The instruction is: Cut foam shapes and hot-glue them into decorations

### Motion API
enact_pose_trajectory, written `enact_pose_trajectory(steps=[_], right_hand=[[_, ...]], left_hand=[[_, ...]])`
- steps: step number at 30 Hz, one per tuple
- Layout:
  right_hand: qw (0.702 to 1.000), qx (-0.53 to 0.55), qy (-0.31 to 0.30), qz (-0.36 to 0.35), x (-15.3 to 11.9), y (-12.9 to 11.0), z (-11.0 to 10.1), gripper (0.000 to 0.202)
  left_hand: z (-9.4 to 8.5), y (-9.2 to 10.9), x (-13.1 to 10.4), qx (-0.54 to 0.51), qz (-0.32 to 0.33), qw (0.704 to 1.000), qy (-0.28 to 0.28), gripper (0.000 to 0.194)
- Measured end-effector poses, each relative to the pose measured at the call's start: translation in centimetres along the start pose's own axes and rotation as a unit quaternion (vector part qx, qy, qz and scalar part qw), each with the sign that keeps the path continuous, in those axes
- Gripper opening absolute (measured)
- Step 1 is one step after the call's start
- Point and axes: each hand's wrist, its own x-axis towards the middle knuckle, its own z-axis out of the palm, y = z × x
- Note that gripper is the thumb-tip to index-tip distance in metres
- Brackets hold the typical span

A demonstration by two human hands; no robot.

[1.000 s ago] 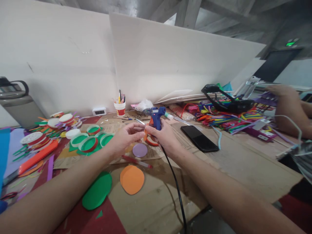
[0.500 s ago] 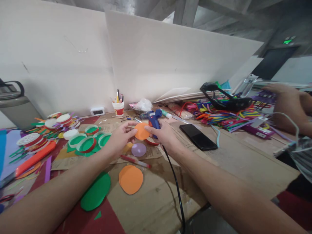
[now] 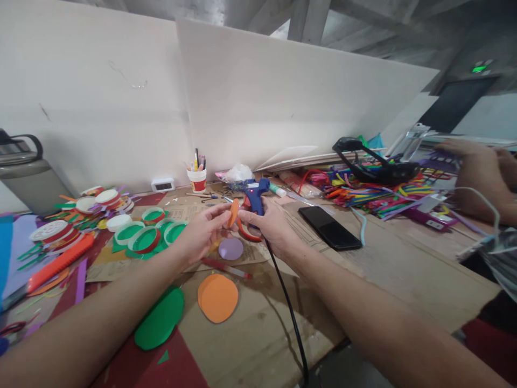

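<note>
Between the fingers of my left hand (image 3: 209, 229) is an orange foam disc (image 3: 233, 213), turned nearly edge-on. My right hand (image 3: 274, 223) is closed around the handle of a blue glue gun (image 3: 256, 195), its black cord hanging down toward me. The gun's nozzle end is close to the disc; whether they touch I cannot tell. Below my hands lie a pale purple disc (image 3: 230, 249) and a red-and-clear pen (image 3: 228, 267). Nearer to me are stacked orange discs (image 3: 218, 299) and a green foam piece (image 3: 160, 319).
Green-lined red rings (image 3: 144, 240) stand left of my hands. An orange cutter (image 3: 60, 261) lies farther left, near a grey bottle (image 3: 26, 178). To the right are a black phone (image 3: 329, 228), colourful pipe cleaners (image 3: 355, 188) and another person's arm (image 3: 480, 175).
The orange disc has turned from facing me to nearly edge-on in my left hand. My right thumb has come away from it, and the glue gun has shifted slightly left.
</note>
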Motion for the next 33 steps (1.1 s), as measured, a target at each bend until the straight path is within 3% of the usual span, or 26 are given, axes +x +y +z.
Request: enact_pose_trajectory(steps=[5,12,20,27,33], right_hand=[[1.0,0.011,-0.008,0.013,-0.19,-0.28,0.11,0.04],[1.0,0.011,0.01,0.012,-0.16,-0.17,0.09,0.034],[0.999,0.022,0.005,0.029,-0.2,0.03,0.04,0.03],[0.999,0.016,0.027,0.037,-0.38,0.01,0.3,0.029],[0.992,0.125,0.019,-0.003,-0.45,0.44,0.27,0.031]], left_hand=[[0.22,0.0,-0.14,0.064,0.007,0.997,-0.036,0.045],[-0.28,-0.2,-0.12,0.102,0.013,0.994,-0.025,0.07],[-0.58,-0.2,-0.11,0.141,0.01,0.989,-0.05,0.07],[-0.31,-0.4,-0.27,0.125,-0.012,0.991,-0.042,0.048],[-0.37,-0.34,0.05,0.049,-0.004,0.997,-0.052,0.034]])
